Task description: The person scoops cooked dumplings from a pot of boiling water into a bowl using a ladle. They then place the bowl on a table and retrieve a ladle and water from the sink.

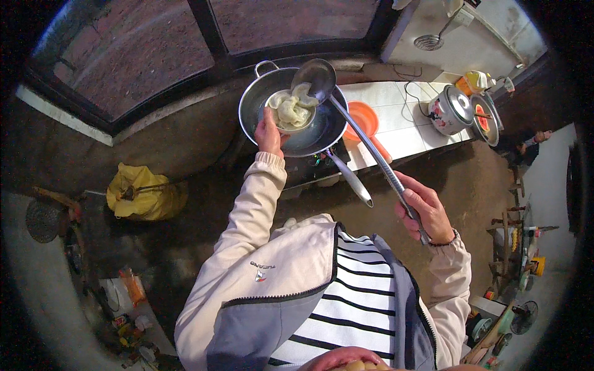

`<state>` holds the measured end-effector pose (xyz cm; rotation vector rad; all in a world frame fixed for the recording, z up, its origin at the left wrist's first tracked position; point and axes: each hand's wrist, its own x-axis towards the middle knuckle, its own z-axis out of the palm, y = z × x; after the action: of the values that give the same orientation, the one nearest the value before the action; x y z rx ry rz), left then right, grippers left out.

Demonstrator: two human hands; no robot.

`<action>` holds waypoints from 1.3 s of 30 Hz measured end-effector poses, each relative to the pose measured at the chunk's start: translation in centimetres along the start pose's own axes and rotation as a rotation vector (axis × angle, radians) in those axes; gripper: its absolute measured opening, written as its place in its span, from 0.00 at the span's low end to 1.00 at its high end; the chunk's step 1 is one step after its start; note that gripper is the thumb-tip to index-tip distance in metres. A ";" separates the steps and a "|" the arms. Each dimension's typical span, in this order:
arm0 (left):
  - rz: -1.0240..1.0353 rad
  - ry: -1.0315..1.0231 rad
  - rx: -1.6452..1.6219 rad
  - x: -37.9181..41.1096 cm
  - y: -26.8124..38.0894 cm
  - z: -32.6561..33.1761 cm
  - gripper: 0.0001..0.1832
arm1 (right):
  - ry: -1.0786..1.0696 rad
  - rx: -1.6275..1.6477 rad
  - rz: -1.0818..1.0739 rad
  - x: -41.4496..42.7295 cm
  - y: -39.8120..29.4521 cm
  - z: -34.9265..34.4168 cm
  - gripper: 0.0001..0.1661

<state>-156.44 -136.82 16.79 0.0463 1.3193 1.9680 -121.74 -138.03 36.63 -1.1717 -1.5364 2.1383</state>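
My left hand (pixel 269 132) grips a bowl (pixel 312 121) by its near left side, above a dark wok (pixel 325 134) with a pale rim. Several cooked dumplings (pixel 291 111) fill the bowl. In my right hand (pixel 427 208) is the long metal handle of a ladle (pixel 320 76). The ladle's head is tilted at the bowl's far right edge, and one dumpling (pixel 305 94) lies between ladle and bowl. Cloudy liquid (pixel 304 141) shows in the wok's bottom. The wok's long handle (pixel 350 178) points towards me.
An orange plastic dipper (pixel 364 118) rests on the white tiled counter (pixel 399 139) right of the wok. Farther right stand a rice cooker (pixel 450 110) and a metal basin (pixel 487 134) with cut watermelon (pixel 482 118). A skimmer (pixel 429 42) hangs on the wall. A yellow sack (pixel 144 192) stands at left.
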 end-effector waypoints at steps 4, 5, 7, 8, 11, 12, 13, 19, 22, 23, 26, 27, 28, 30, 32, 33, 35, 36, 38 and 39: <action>-0.012 -0.017 0.009 0.2 -0.1 -0.2 0.28 | -0.008 -0.024 -0.009 -0.1 -0.1 0.0 0.28; -0.017 -0.014 0.018 0.3 -0.3 -0.3 0.28 | -0.007 -0.034 -0.007 -0.2 0.1 0.0 0.28; -0.026 -0.013 0.034 0.4 -0.2 -0.1 0.28 | -0.006 -0.058 -0.009 -0.3 0.0 0.0 0.28; -0.026 -0.006 0.021 0.4 -0.3 -0.1 0.28 | -0.008 -0.070 -0.012 -0.4 0.0 0.1 0.28; -0.034 -0.004 -0.003 -0.4 0.1 0.4 0.27 | 0.013 -0.118 -0.016 -0.7 0.0 0.4 0.28; -0.033 -0.014 -0.003 0.0 0.2 0.4 0.26 | 0.022 -0.140 -0.027 -0.7 -0.2 0.5 0.28; -0.032 -0.023 -0.003 0.3 0.2 0.5 0.26 | 0.022 -0.162 -0.039 -0.8 -0.2 0.5 0.28; -0.056 -0.058 -0.014 -0.2 0.2 1.2 0.29 | 0.064 -0.221 -0.094 -1.5 0.9 1.6 0.28; -0.065 -0.069 -0.020 -0.6 0.3 1.5 0.30 | 0.084 -0.257 -0.158 -1.3 2.4 1.9 0.28; -0.062 -0.078 -0.022 -0.8 0.4 1.7 0.30 | 0.092 -0.270 -0.182 -1.3 2.6 2.1 0.28; -0.069 -0.082 -0.027 -0.8 0.5 1.5 0.30 | 0.056 -0.231 -0.191 -1.3 2.8 2.2 0.28; -0.075 -0.087 -0.028 -0.7 0.5 1.5 0.30 | 0.046 -0.224 -0.213 -1.2 3.1 2.1 0.28; -0.077 -0.073 -0.021 -0.8 0.5 1.6 0.30 | 0.048 -0.207 -0.193 -1.2 3.2 2.1 0.28; -0.079 -0.044 -0.008 -0.9 0.4 1.8 0.29 | 0.051 -0.174 -0.155 -1.2 3.3 2.1 0.29; -0.078 -0.045 -0.002 -0.9 0.5 1.9 0.29 | 0.047 -0.122 -0.132 -1.2 3.1 2.1 0.29; -0.076 -0.040 0.002 -0.9 0.5 1.8 0.30 | 0.041 -0.095 -0.119 -1.2 3.1 2.1 0.29; -0.060 -0.061 -0.014 -0.6 0.2 1.4 0.30 | 0.041 -0.074 -0.118 -1.1 3.3 1.8 0.29; -0.052 -0.075 -0.022 -0.5 0.2 1.4 0.30 | 0.044 -0.063 -0.120 -1.0 3.4 1.7 0.29; -0.059 -0.065 -0.036 -0.4 0.2 1.4 0.30 | 0.025 -0.019 -0.117 -0.9 3.3 1.5 0.28; -0.064 -0.057 -0.044 -0.5 0.2 1.3 0.30 | 0.014 0.003 -0.113 -0.9 3.4 1.4 0.28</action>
<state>-155.62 -136.12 17.76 0.0390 1.2262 1.9269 -121.38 -140.93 34.25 -1.0699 -1.5548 2.0547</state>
